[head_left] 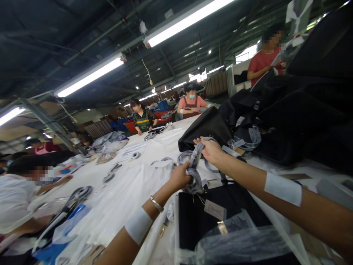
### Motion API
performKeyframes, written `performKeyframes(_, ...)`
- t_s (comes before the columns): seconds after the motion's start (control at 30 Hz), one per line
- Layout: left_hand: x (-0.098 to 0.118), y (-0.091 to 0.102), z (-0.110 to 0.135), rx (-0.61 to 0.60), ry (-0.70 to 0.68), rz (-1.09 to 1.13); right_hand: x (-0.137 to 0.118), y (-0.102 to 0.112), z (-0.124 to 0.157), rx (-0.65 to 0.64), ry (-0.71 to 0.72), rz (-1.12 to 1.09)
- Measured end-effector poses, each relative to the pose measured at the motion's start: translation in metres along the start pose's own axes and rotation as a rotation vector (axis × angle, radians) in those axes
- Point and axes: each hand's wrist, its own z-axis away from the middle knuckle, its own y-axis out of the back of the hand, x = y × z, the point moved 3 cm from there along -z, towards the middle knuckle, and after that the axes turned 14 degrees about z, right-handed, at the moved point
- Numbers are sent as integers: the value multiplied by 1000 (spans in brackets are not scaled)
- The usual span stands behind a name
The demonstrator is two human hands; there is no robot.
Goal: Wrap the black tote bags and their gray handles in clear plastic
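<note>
Item: one grey wrapped strap [196, 158], looped at the far edge of a black bag [190, 217], my left hand [179, 177] closed round its lower coil, my right hand [211, 150] pinching the upper bend; risk, in my judgement: a slack loop catching the cord of the paper tag [215, 210], or the coil springing open should either grip loosen. Surface: one white-covered table [118, 198], bearing further coils [109, 177] and, to my right, heaped black goods [289, 121]. Room: dark-roofed workshop, strip lights [190, 21], a person in a green apron [143, 124] across the table.
</note>
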Motion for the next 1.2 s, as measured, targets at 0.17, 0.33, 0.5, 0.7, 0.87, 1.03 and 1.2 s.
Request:
performKeyframes(0.17, 3, 4, -12, 78, 8, 45, -1, -3, -9, 14, -27, -39)
performKeyframes(0.33, 9, 1, -17, -53, -6, 136, 4, -4, -11, -15, -109, -42)
performKeyframes(0.5, 7, -1, -18, -60, -16, 181, 5, -2, -9, -89, -172, -5)
performKeyframes(0.7, 10, 5, -9, 22, 8, 174, 0, 11, -7, -82, -162, 83)
performKeyframes(0.87, 28, 32, -9, 75, 40, 332, -1, 25, 10, -122, -60, 179)
performKeyframes(1.03, 43, 48, -29, 88, 137, 616, 8, 37, 38, -181, 47, 372)
performKeyframes(1.2, 53, 56, -31, -35, 172, 870, 4, 52, 52, -168, 167, 616)
